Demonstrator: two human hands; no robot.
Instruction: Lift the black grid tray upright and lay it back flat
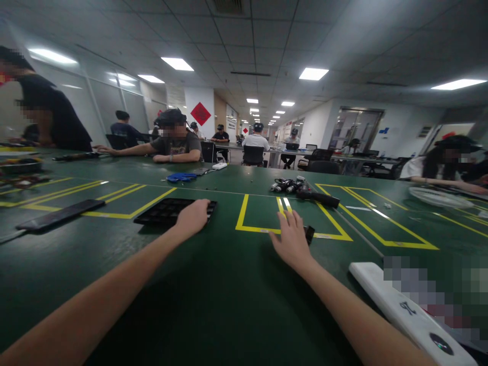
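My left hand (194, 217) is closed over the right side of a black compartment tray (154, 213), its fingers curled at the edge. Whether the tray is slightly raised, I cannot tell. To the right, my right hand (294, 239) reaches palm down over the yellow tape outline (253, 229), fingers stretched and thumb apart. A small black object (309, 234) shows just beside that hand, partly hidden behind it. Beyond the fingers lie a bundle of dark cables with metal ends (287, 184) and a black rod-like handle (320, 198).
A long white device (404, 305) lies at the near right. On the left is a flat dark device (63, 214) with a cable. Blue gloves (182, 177) lie at the far side. A person (179, 142) sits across the green table (224, 284); another sits at the right.
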